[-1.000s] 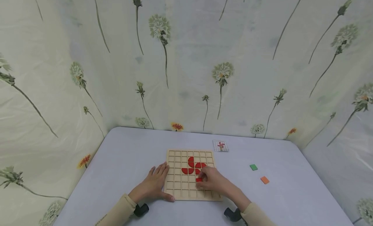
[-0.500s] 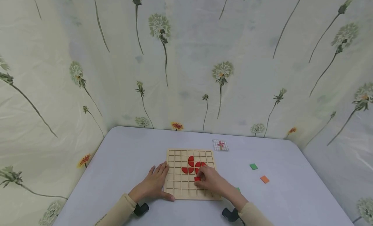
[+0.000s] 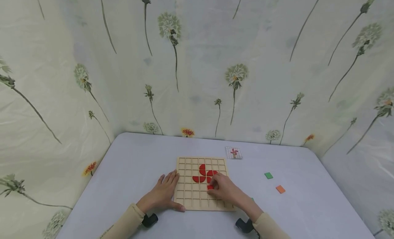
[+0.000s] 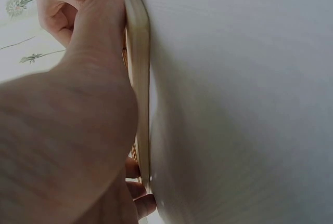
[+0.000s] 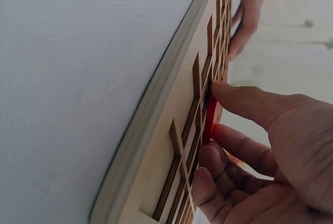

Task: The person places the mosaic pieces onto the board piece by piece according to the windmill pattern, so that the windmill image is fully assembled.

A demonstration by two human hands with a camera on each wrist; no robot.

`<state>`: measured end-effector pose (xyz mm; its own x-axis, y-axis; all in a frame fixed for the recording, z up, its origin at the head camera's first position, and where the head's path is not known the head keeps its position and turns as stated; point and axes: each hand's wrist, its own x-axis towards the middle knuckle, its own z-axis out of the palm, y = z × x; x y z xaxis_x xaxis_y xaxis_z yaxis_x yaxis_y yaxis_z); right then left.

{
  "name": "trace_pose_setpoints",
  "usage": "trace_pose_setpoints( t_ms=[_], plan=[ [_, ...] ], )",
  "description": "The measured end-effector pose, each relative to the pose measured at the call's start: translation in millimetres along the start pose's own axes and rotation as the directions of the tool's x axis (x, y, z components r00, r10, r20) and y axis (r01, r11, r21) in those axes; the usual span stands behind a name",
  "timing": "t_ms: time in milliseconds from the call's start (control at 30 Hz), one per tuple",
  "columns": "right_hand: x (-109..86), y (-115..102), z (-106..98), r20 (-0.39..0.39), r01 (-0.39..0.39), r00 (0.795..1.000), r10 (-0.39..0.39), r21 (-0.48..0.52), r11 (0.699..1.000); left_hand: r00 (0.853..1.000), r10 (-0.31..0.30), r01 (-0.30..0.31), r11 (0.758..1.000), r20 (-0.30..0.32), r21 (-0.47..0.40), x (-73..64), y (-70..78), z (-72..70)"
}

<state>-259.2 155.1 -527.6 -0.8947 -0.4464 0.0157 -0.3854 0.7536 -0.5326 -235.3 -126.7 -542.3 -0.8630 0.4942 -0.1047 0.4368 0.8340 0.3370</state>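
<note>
A wooden grid board (image 3: 187, 194) lies on the table. My left hand (image 3: 161, 192) rests along its left side, fingers spread and fairly straight, the thumb at the near left corner. Over the right half, my right hand (image 3: 226, 187) pinches a red tile (image 3: 210, 187) between thumb and index finger, down at a cell. In the right wrist view the tile (image 5: 210, 117) stands slightly proud of the grid, its far side hidden. Red curved pieces (image 3: 198, 179) fill several cells just above in a pinwheel shape, partly covered by the right fingers.
Behind the board's far right corner lies a small card (image 3: 234, 152) printed with a red pinwheel on a grid. Right of the board are a green tile (image 3: 268, 175) and an orange tile (image 3: 280, 189). A green sliver (image 3: 252, 199) peeks out beside the right wrist.
The red tile in my right hand shifted slightly left, then back right and a little away, closer to the red pieces. My left hand stays where it was.
</note>
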Motion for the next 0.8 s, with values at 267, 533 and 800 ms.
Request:
trace_pose_setpoints(
  t_ms=[267,533,800],
  plan=[
    [3.0,5.5,1.0,-0.004,-0.025,1.000,0.025,0.012,1.000,1.000,-0.014,0.014,1.000,0.010,0.013,1.9,-1.7,2.7],
    [6.4,8.9,-0.2,0.011,-0.038,0.999,0.038,0.022,0.999,1.000,-0.012,0.012,1.000,0.008,0.013,3.4,-2.6,3.3],
    [5.1,8.0,-1.6,0.016,-0.050,0.999,0.049,0.036,0.998,1.000,-0.009,0.009,1.000,0.001,0.021,1.7,-0.6,2.1]
  ],
)
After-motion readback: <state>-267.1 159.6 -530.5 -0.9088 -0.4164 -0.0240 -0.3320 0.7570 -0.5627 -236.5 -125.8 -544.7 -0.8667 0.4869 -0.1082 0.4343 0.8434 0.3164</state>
